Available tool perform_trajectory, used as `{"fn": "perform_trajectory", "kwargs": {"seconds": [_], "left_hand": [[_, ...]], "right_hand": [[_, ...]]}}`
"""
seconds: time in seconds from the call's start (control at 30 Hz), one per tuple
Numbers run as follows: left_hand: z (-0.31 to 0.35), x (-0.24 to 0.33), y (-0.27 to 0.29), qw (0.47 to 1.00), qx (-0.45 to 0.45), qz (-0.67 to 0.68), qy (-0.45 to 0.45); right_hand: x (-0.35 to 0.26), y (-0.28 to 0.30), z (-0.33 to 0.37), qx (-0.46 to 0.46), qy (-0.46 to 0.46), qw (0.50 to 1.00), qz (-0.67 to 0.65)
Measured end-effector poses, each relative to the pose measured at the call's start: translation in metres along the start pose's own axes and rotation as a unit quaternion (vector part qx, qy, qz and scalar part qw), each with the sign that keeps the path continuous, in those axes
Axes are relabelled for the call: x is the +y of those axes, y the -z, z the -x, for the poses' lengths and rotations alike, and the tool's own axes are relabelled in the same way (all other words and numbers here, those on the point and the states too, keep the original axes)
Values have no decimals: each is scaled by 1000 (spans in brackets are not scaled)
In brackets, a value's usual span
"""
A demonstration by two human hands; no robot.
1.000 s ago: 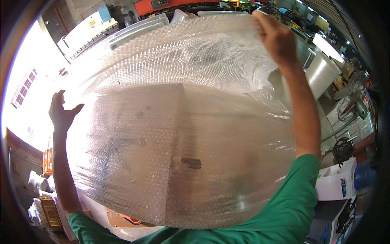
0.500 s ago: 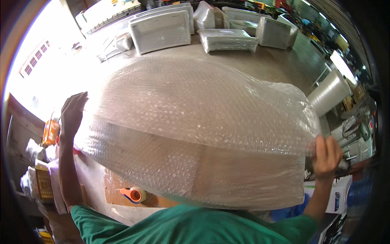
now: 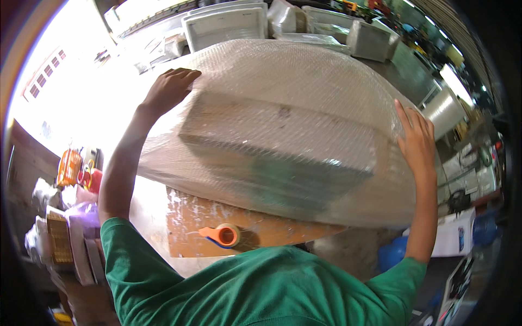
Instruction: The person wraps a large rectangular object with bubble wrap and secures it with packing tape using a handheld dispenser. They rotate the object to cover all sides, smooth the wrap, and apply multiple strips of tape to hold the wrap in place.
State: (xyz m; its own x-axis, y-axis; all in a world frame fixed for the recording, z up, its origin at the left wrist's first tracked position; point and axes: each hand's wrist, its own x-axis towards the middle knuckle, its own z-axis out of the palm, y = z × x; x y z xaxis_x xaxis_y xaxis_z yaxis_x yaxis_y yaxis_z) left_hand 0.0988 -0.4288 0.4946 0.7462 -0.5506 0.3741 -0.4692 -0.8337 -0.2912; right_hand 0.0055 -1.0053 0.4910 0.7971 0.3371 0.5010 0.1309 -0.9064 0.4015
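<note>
A large clear sheet of bubble wrap (image 3: 304, 70) stretches between my raised arms. It drapes over a long box-shaped object (image 3: 277, 122), whose edges show blurred through the plastic; I cannot tell exactly what it is. At the sheet's upper left, my left hand (image 3: 169, 91) is closed, its fingers pinching the wrap. My right hand (image 3: 417, 133) lies along the sheet's right side, fingers extended and partly spread, touching the plastic. Below the wrap, an orange tape dispenser with a roll of tape (image 3: 225, 235) rests on the brown work surface (image 3: 187, 239).
A big roll of wrap (image 3: 445, 113) stands at the right. Wrapped panels and boxes (image 3: 225, 28) line the far floor. Bags and an orange container (image 3: 69, 167) sit at left. At lower right are a white carton (image 3: 454, 233) and a blue plastic item (image 3: 391, 254).
Both hands have moved farther away and inward, carrying the bubble wrap over the box-shaped object. My right hand has gone from gripping the sheet's edge to lying extended against it.
</note>
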Motion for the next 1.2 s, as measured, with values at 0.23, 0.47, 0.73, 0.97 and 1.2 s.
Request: {"fn": "perform_trajectory", "kwargs": {"seconds": [0.23,0.47,0.73,0.97,1.2], "left_hand": [[28,-29,-21,986,61,-18,-151],[40,-33,-3,985,12,-43,-168],[-48,-4,27,950,261,111,-127],[-54,51,-29,962,-142,156,-174],[-23,39,-5,927,-141,293,-187]], "right_hand": [[10,1,33,-58,-83,994,-48],[-182,85,51,172,-59,968,-173],[-539,-36,226,-161,39,776,-609],[-593,-67,272,-275,-9,893,-355],[-615,-70,245,-362,-79,825,-428]]}}
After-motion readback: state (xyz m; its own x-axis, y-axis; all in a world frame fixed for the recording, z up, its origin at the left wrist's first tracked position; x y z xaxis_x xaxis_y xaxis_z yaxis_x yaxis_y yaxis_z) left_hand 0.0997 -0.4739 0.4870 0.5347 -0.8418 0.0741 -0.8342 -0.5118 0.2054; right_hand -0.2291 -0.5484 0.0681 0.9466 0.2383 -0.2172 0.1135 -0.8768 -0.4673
